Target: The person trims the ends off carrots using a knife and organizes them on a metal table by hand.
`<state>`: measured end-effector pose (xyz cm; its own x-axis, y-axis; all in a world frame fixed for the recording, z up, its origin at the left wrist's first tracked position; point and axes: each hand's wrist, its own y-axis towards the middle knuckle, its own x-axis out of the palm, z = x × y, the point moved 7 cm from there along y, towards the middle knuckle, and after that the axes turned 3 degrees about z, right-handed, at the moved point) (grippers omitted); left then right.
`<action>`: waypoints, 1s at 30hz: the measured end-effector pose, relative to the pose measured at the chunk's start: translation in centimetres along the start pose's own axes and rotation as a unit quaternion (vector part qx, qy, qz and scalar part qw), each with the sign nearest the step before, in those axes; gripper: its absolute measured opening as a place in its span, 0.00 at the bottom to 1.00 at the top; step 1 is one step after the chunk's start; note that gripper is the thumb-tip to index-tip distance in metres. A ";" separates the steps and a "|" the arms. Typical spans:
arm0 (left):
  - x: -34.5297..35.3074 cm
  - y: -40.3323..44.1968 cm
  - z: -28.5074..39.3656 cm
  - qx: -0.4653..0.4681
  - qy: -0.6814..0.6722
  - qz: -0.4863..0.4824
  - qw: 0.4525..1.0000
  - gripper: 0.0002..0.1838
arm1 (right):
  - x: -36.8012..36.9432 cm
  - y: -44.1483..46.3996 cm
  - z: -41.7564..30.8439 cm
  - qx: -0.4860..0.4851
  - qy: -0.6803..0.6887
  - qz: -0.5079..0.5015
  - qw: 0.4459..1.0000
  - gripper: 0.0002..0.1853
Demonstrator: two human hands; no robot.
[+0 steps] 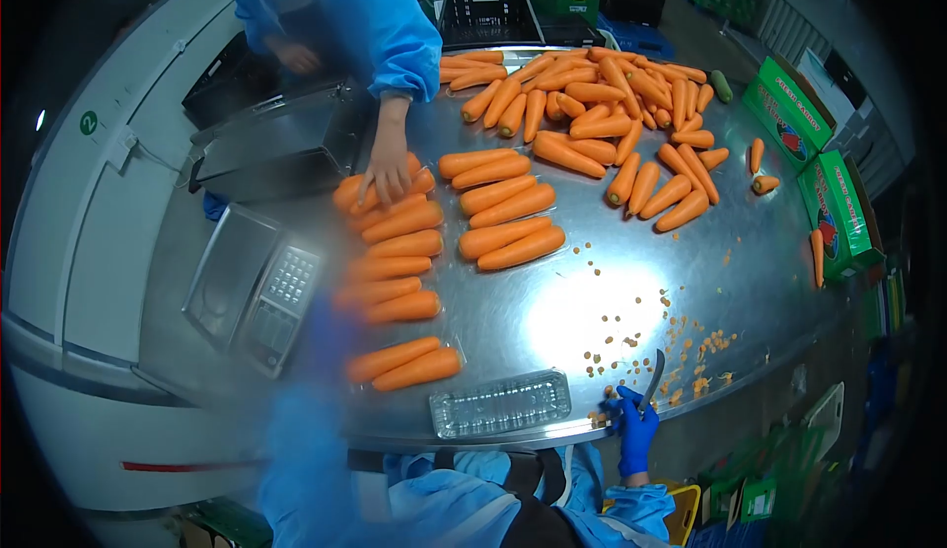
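My right hand (pixel 636 433), in a blue glove, is closed around a small curved knife (pixel 655 375) at the table's near edge. Carrot trimmings (pixel 695 346) are scattered beside the blade. My left hand (pixel 337 331) is a blue smear of motion at the left, close to the carrot pairs (pixel 400 306); its fingers cannot be made out. A clear plastic tray (pixel 501 403) with nothing in it lies between my hands. Beyond it, more paired carrots (pixel 511 242) lie in a column, and one pair (pixel 404 363) sits nearer me.
A big carrot pile (pixel 602 99) covers the table's far side. Opposite, a co-worker's bare hand (pixel 388 168) touches the farthest carrots in the left column. A weighing scale (pixel 252 287) stands at the left, green cartons (pixel 838 218) at the right, crates (pixel 488 17) behind.
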<state>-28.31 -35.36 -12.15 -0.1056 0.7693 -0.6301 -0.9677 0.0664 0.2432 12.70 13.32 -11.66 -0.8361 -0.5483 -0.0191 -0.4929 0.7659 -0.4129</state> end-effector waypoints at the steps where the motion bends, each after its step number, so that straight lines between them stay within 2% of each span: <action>1: 0.4 1.9 -3.2 -0.004 0.001 0.010 1.000 0.47 | 0.1 0.1 -0.2 -0.007 -0.009 0.007 1.000 0.14; 2: 0.7 3.5 -4.7 -0.009 0.001 0.019 1.000 0.48 | 0.2 0.1 -0.5 -0.017 -0.011 0.010 1.000 0.14; 3: 0.6 4.1 -1.3 -0.084 -0.057 -0.014 0.995 0.45 | 0.3 -0.1 -0.7 -0.026 -0.013 0.014 0.999 0.13; 4: 0.9 5.1 -0.2 -0.100 -0.078 -0.016 0.992 0.44 | 0.4 -0.3 -0.8 -0.034 -0.015 0.019 0.999 0.13; 10: 2.7 12.0 -3.1 -0.129 -0.333 0.008 0.934 0.40 | 0.3 -0.2 -0.5 -0.015 -0.029 0.052 0.998 0.12; 12: 3.3 14.0 -4.2 -0.136 -0.356 -0.004 0.925 0.39 | -0.4 0.3 0.5 -0.004 -0.034 0.058 0.998 0.11; 16: 5.0 16.4 -3.0 -0.217 -0.391 -0.003 0.895 0.34 | -0.4 0.4 0.7 -0.025 -0.043 0.077 0.996 0.10; 17: 5.4 17.0 -2.8 -0.222 -0.372 -0.007 0.901 0.33 | -0.5 0.5 0.9 -0.018 -0.044 0.076 0.996 0.10; 18: 6.1 18.7 -4.4 -0.114 -0.211 -0.023 0.971 0.30 | -0.7 0.5 0.9 -0.011 -0.044 0.076 0.996 0.10; 19: 7.4 21.2 -7.8 0.003 -0.042 -0.039 0.998 0.27 | -0.8 0.5 1.0 -0.004 -0.044 0.077 0.996 0.10; 20: 8.7 22.9 -10.9 0.123 0.128 -0.054 0.983 0.25 | -0.9 0.4 1.0 -0.001 -0.049 0.076 0.996 0.10; 21: 9.6 23.2 -11.4 0.225 0.320 -0.048 0.919 0.23 | -0.9 0.4 0.9 0.002 -0.055 0.074 0.996 0.10; 22: 9.8 23.9 -10.8 0.127 0.115 -0.052 0.984 0.26 | -0.8 0.4 0.9 0.005 -0.059 0.072 0.996 0.10; 23: 10.3 24.2 -8.6 0.019 -0.095 -0.052 0.994 0.29 | -0.8 0.5 0.9 0.001 -0.060 0.076 0.995 0.10; 24: 10.9 23.8 -6.4 -0.093 -0.297 -0.049 0.949 0.32 | -0.7 0.4 0.9 -0.003 -0.061 0.080 0.995 0.10; 28: 10.6 20.1 3.2 -0.124 -0.344 -0.089 0.926 0.31 | -1.1 0.4 1.0 -0.001 -0.082 0.079 0.994 0.10; 29: 10.1 19.5 4.7 -0.148 -0.364 -0.095 0.915 0.31 | -1.2 0.3 1.0 0.000 -0.079 0.079 0.994 0.10; 30: 10.1 20.1 2.7 -0.131 -0.348 -0.092 0.924 0.31 | -1.1 0.4 1.1 -0.002 -0.074 0.077 0.994 0.10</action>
<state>-48.24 -24.50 -11.62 0.1509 0.9885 0.0060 -0.9864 0.1510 -0.0655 13.72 13.89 -12.77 -0.8570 -0.4681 -0.2157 -0.3634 0.8456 -0.3911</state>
